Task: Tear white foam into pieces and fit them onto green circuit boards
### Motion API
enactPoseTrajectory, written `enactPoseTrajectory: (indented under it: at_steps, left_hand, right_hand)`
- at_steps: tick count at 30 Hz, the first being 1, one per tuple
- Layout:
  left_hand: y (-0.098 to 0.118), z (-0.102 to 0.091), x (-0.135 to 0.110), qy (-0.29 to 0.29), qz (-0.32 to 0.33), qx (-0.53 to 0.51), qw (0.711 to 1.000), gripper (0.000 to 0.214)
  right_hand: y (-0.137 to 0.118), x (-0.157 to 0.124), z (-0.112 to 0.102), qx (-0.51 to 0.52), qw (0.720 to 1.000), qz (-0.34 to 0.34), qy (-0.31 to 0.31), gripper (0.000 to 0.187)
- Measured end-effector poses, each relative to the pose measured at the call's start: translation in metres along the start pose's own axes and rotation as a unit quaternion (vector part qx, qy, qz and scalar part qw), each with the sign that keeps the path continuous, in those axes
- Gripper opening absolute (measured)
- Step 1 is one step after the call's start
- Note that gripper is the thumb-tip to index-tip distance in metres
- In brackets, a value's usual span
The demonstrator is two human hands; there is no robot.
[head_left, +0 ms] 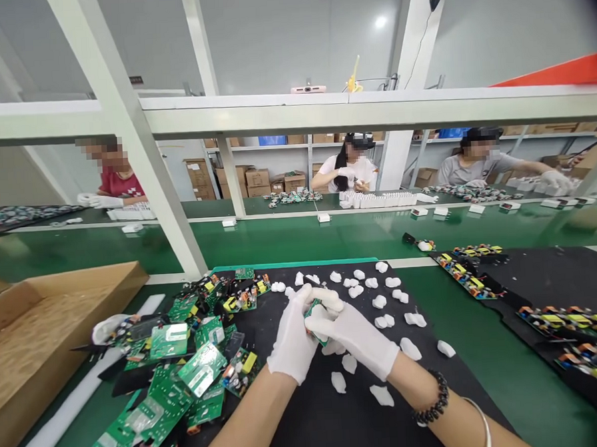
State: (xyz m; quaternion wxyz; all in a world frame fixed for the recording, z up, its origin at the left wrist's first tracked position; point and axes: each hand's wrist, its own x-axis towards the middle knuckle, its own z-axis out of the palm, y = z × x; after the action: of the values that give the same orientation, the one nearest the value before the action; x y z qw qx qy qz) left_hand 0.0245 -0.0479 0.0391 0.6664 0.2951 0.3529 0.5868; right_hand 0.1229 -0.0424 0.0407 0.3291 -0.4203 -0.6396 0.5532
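Observation:
Both my hands wear white gloves and meet over a black mat point(308, 410). My left hand point(292, 337) and my right hand point(354, 337) are closed together on one small green circuit board point(313, 314), which shows only partly between the fingers. A heap of green circuit boards point(186, 369) lies just left of my hands. Several small white plastic pieces point(377, 303) are scattered on the mat ahead and to the right. A dark bead bracelet and a thin bangle sit on my right wrist.
An open cardboard box point(44, 330) stands at the left. Rows of assembled boards point(471, 278) lie on black mats at the right. A green conveyor belt point(299, 240) runs across behind a white frame post point(139, 158). Three people work on the far side.

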Motion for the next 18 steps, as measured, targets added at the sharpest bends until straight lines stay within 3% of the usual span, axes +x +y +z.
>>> enactPoseTrajectory:
  at_steps: [4,11,14,18]
  left_hand:
    - [-0.005,-0.005,0.0,-0.055,0.01,0.009,0.998,0.025]
    - [-0.014,-0.017,0.015,-0.068,-0.059,-0.067,0.994,0.037]
    - [-0.011,-0.018,0.018,-0.041,-0.081,-0.092,0.992,0.031]
    - [-0.007,-0.018,0.018,-0.017,-0.081,-0.108,0.991,0.023]
  right_hand:
    - [0.005,0.001,-0.005,-0.025,0.999,0.009,-0.032,0.02]
    - [0.008,0.001,-0.013,-0.03,0.997,0.045,-0.046,0.01]
    - [0.01,0.002,-0.012,-0.007,0.995,0.059,-0.076,0.016]
    - [0.016,0.005,-0.008,-0.005,0.999,0.047,-0.021,0.022]
